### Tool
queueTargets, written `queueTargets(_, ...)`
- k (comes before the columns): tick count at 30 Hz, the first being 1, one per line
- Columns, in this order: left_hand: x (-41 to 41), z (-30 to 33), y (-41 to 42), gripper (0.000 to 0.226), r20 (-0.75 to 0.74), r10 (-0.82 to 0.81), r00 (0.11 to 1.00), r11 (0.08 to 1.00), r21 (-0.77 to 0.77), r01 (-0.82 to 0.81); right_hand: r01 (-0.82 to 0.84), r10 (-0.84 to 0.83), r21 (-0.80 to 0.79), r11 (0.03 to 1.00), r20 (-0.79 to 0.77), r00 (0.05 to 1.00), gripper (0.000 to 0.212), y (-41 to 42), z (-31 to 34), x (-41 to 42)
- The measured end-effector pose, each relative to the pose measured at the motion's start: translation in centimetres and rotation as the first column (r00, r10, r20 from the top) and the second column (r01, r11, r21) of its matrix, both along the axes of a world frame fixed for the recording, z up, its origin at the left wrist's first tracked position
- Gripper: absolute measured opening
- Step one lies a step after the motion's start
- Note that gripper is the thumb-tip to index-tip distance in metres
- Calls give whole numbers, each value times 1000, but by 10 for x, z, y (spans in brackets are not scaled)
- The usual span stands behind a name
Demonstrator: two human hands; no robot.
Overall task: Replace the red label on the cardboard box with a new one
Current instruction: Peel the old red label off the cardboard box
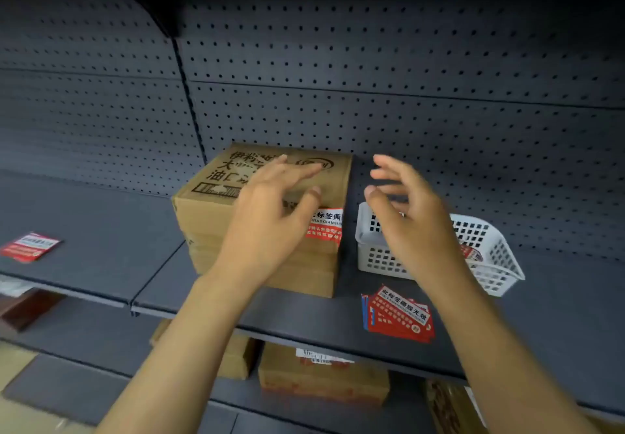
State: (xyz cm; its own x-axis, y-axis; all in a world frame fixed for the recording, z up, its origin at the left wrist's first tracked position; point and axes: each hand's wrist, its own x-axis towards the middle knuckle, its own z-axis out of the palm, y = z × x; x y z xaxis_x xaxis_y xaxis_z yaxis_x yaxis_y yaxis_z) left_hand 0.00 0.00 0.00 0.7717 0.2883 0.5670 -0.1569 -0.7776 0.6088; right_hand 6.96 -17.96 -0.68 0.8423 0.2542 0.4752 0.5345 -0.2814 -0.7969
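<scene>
A brown cardboard box (209,210) with black print stands on the dark shelf. A red and white label (326,229) is stuck over its front right edge. My left hand (270,217) hovers over the box's top and front, fingers spread, holding nothing. My right hand (409,217) is raised to the right of the box, in front of a white basket, fingers apart and empty. A stack of red labels (399,315) lies on the shelf near its front edge, below my right hand.
A white perforated plastic basket (490,254) with something red inside stands right of the box. Another red label (30,246) lies on the shelf (101,251) at far left. More cardboard boxes (321,379) sit on the lower shelf. Grey pegboard forms the back wall.
</scene>
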Motion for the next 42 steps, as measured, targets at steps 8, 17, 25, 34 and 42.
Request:
queueTargets(8,23,-18,19,22,-46,-17,999,996,92,21,1,-7,-159,987,-43,999,30,13,-16,12)
queueTargets(17,29,-22,41,26,-153,54,987,981,193,-24,51,-39,-332,942,43,998,39,27,-16,9)
queueTargets(25,29,-22,43,23,-154,94,984,973,223,-58,-27,27,-266,963,-5,1000,9,32,-12,14)
queueTargets(34,28,-20,49,21,-203,23,979,971,236,27,-171,146,-242,955,-117,982,15,25,-9,17)
queueTargets(42,27,-18,45,22,-235,62,970,958,285,8,-159,128,-319,934,-118,985,9,28,-6,17)
